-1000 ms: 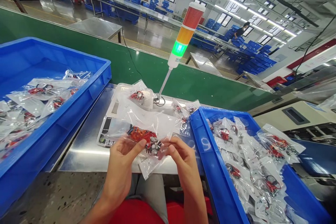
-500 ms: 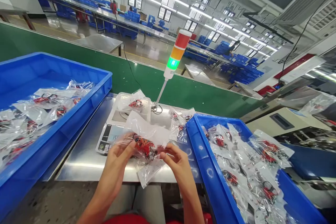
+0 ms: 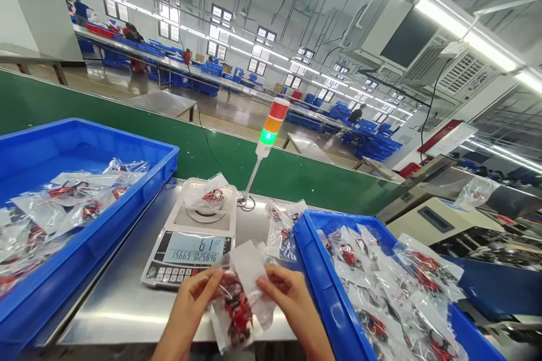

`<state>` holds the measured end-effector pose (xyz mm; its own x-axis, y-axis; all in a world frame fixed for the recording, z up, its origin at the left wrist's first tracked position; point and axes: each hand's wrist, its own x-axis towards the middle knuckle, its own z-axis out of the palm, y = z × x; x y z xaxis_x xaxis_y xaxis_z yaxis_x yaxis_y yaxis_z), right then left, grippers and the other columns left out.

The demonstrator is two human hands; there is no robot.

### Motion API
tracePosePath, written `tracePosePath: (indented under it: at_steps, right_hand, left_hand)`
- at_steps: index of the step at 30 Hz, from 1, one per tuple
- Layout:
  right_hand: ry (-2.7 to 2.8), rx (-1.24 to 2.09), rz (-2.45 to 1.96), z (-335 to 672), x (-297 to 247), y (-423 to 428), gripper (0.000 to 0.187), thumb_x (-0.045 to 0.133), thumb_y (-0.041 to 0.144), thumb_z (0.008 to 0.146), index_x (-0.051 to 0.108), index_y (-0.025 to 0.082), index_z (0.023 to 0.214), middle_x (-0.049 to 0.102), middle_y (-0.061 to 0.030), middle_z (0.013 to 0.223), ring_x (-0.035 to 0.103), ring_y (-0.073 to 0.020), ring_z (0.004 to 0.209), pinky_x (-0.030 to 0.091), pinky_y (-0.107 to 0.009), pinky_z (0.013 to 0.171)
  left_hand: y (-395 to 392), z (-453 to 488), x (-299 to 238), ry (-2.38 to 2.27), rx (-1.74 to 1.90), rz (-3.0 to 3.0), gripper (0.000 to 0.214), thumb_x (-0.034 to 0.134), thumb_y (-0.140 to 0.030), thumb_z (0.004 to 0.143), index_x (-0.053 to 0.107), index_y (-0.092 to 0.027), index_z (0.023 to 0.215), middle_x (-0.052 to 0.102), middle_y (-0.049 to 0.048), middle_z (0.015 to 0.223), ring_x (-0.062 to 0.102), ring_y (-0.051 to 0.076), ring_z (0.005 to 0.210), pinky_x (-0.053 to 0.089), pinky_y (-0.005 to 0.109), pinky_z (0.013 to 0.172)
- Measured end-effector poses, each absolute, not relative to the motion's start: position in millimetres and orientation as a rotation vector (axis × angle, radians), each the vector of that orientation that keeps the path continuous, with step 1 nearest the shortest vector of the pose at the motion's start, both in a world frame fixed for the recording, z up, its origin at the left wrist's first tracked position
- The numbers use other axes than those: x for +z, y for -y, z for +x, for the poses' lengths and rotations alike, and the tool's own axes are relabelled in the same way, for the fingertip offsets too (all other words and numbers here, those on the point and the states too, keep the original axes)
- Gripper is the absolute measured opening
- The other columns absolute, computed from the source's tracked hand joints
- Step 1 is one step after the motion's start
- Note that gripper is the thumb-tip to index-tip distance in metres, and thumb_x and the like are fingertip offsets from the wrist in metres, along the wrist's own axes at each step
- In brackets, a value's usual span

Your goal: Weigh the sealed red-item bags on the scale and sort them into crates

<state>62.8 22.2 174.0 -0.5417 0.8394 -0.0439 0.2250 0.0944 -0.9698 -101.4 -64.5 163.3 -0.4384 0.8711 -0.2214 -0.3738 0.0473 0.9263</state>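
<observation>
From the head camera, both hands are closed on one clear plastic bag (image 3: pixel 239 307) of red and black parts. It is held in the air just above the near edge of the steel counter (image 3: pixel 122 304), in front of the scale (image 3: pixel 190 245). The left hand (image 3: pixel 190 299) pinches the bag's upper left side between thumb and fingers. The right hand (image 3: pixel 292 304) pinches the upper right, and the bag's empty top stands up as a pale flap between them. The parts hang in the lower half of the bag.

The step in hand looks like working the top of the bag, folding or closing it. I cannot tell whether the mouth is already sealed. Any further handling calls for both pinches to hold evenly, so the parts stay low and the flap stays flat.

Behind the hands, another small bag (image 3: pixel 210 196) lies on the scale's pan and the display is lit. A few bags (image 3: pixel 282 228) lean between the scale and the right blue crate (image 3: pixel 315 271), which is full of similar bags. The left blue crate (image 3: pixel 139 192) holds more. A signal tower (image 3: pixel 271 127) shows green in front of the green conveyor belt (image 3: pixel 296 172).
</observation>
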Motion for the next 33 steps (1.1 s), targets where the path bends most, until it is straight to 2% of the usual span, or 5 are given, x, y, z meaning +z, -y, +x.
tracePosePath:
  at_steps: [9, 14, 18, 27, 33]
  right_hand:
    - [1.574, 0.982, -1.306, 118.5, 156.5, -39.9, 0.050, 0.078, 0.069, 0.070, 0.085, 0.021, 0.084, 0.082, -0.0099, 0.086, 0.076, -0.0320, 0.078, 0.062, -0.037, 0.071]
    - [1.564, 0.746, -1.435, 149.2, 153.6, -51.9, 0.057, 0.072, 0.076, 0.067, 0.086, 0.024, 0.085, 0.083, -0.0099, 0.093, 0.078, -0.0372, 0.086, 0.064, -0.041, 0.076]
    - [1.591, 0.801, -1.365, 154.1, 152.3, -64.4, 0.048, 0.076, 0.066, 0.072, 0.086, 0.023, 0.091, 0.083, -0.0101, 0.095, 0.078, -0.0363, 0.082, 0.065, -0.042, 0.070]
    - [1.881, 0.662, -0.996, 35.0, 215.5, -119.0, 0.031, 0.057, 0.046, 0.095, 0.081, 0.025, 0.092, 0.081, -0.0086, 0.092, 0.073, -0.0315, 0.084, 0.057, -0.044, 0.075]
    - [2.310, 0.561, -0.835, -72.9, 250.8, -167.6, 0.025, 0.058, 0.019, 0.093, 0.081, 0.026, 0.092, 0.081, -0.0032, 0.089, 0.072, -0.0246, 0.086, 0.050, -0.034, 0.080]
  left_hand:
    - [-7.2, -186.0, 204.5, -1.746, 1.703, 1.295, 0.032, 0.059, -0.050, 0.088, 0.081, -0.027, 0.095, 0.077, 0.0117, 0.111, 0.066, 0.036, 0.115, 0.044, 0.050, 0.110]
    - [-118.3, -239.3, 221.1, -1.599, 1.346, 1.788, 0.009, 0.068, -0.023, 0.082, 0.076, -0.023, 0.077, 0.077, 0.0092, 0.105, 0.062, 0.028, 0.116, 0.040, 0.047, 0.113]
    - [-156.0, -238.6, 216.9, -1.533, 1.158, 1.927, 0.018, 0.069, -0.034, 0.093, 0.070, -0.016, 0.087, 0.073, 0.0073, 0.102, 0.066, 0.022, 0.105, 0.049, 0.048, 0.103]
    - [-93.1, -257.5, 269.5, -1.699, 1.581, 1.826, 0.028, 0.064, -0.035, 0.094, 0.068, -0.014, 0.074, 0.074, 0.0005, 0.099, 0.067, 0.018, 0.108, 0.047, 0.035, 0.104]
    - [-17.9, -293.8, 321.5, -2.157, 1.825, 1.579, 0.040, 0.046, -0.044, 0.093, 0.070, -0.012, 0.095, 0.071, -0.0087, 0.096, 0.060, 0.016, 0.111, 0.034, 0.022, 0.102]
